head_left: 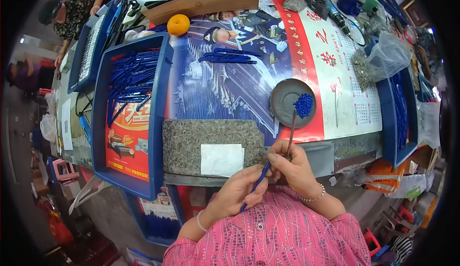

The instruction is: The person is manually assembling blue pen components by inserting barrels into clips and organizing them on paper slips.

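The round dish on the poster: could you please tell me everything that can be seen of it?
The dish is round, shallow and grey-brown, with faint rings inside; whether metal or clay, I cannot tell. It lies flat on the poster, across its blue part and red strip, with a heap of small blue pieces in its right part. A rod from the right hand crosses its near rim, the tip at the heap.
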Demonstrator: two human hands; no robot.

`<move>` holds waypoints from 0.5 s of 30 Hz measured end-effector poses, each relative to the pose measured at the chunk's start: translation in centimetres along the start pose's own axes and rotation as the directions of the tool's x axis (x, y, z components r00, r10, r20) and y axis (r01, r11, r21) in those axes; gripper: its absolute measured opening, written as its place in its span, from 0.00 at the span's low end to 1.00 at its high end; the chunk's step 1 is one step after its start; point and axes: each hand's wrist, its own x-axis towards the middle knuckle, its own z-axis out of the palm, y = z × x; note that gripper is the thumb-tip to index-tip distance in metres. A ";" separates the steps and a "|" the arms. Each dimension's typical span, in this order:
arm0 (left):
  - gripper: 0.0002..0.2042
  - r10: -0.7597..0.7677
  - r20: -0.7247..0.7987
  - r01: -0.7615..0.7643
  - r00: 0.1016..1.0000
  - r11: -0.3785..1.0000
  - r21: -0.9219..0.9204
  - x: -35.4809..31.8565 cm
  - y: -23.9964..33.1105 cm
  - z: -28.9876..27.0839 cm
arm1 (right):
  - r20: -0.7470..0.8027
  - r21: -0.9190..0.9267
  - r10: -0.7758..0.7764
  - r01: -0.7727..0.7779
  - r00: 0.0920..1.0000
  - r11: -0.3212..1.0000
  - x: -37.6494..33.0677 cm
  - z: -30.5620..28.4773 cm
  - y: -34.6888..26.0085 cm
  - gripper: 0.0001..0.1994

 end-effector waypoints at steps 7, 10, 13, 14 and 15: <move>0.08 0.247 -0.155 -0.158 0.957 0.886 0.435 -0.6 -0.3 1.6 | 0.030 -0.019 0.002 -0.002 1.000 1.000 0.1 0.0 0.2 0.07; 0.07 0.328 -0.150 -0.191 0.933 0.802 0.567 -0.7 -0.7 1.8 | 0.013 0.010 0.016 -0.016 1.000 1.000 -0.2 -0.1 0.1 0.07; 0.06 0.325 -0.132 -0.177 0.937 0.763 0.622 -0.6 -0.8 2.0 | 0.011 0.045 0.020 -0.020 1.000 0.999 -0.5 -0.6 0.2 0.07; 0.06 0.312 -0.123 -0.169 0.942 0.758 0.630 -0.6 -0.8 2.0 | 0.020 0.057 0.013 -0.014 1.000 0.998 -0.6 -0.7 0.3 0.07; 0.06 0.311 -0.125 -0.167 0.942 0.759 0.629 -0.6 -0.8 2.1 | 0.020 0.059 0.016 -0.017 1.000 0.998 -0.7 -0.8 0.3 0.07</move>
